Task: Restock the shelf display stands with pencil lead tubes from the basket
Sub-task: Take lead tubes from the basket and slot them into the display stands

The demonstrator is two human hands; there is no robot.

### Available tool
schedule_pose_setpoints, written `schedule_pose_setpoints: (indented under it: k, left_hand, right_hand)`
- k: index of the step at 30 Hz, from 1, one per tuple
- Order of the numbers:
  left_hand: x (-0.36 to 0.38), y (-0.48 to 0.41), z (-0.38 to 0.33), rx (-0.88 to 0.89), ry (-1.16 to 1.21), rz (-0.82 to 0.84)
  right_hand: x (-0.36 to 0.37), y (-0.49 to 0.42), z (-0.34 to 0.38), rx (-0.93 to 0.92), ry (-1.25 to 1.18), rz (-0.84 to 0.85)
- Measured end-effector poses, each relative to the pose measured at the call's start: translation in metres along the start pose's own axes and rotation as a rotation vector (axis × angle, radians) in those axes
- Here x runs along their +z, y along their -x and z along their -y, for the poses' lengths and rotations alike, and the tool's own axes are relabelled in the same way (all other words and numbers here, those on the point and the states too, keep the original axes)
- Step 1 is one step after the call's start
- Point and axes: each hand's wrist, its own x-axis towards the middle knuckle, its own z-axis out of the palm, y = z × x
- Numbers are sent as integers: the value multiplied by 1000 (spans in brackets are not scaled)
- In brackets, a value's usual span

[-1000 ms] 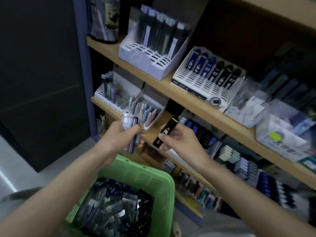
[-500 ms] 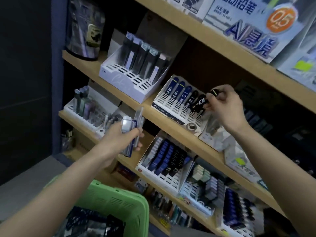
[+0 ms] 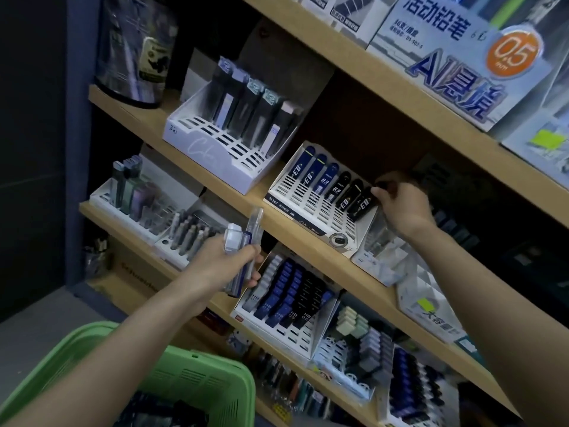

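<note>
A black tube (image 3: 362,206) is pinched in the grip of the right hand (image 3: 400,208) at the right end of the white stand (image 3: 295,194), spare tubes (image 3: 238,240) are clutched by the left hand (image 3: 215,268), and more are left in the green basket (image 3: 212,377)

1. Two arms of one person are in view, and both are bare from the wrist to the edge of the picture.
2. The left forearm (image 3: 123,349) is long and slim, with a smooth surface.
3. The right forearm (image 3: 480,288) looks broader toward the edge of the picture.
4. The left grip (image 3: 221,266) shows the back of the hand, and its fingers are bare.
5. The right grip (image 3: 400,204) also shows the back of the hand, with the knuckles a little raised. Its fingertips (image 3: 376,191) lie in shadow, so the nails cannot be made out.
</note>
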Motion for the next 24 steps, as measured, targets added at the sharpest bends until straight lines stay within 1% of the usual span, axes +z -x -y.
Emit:
schedule_pose_setpoints:
  k: [6,12,19,24]
  left_hand:
    - [3,-5,3,-9,-9,23]
    - [5,-6,5,4,8,24]
    - [5,-3,9,-7,-3,37]
    - [4,1,8,-6,5,41]
  right_hand:
    - [2,-3,-3,-31,-108,21]
    - [2,-6,-8,-94,-130,111]
    - [5,-12,-6,-71,-67,56]
    - [0,-17,-8,-56,-162,107]
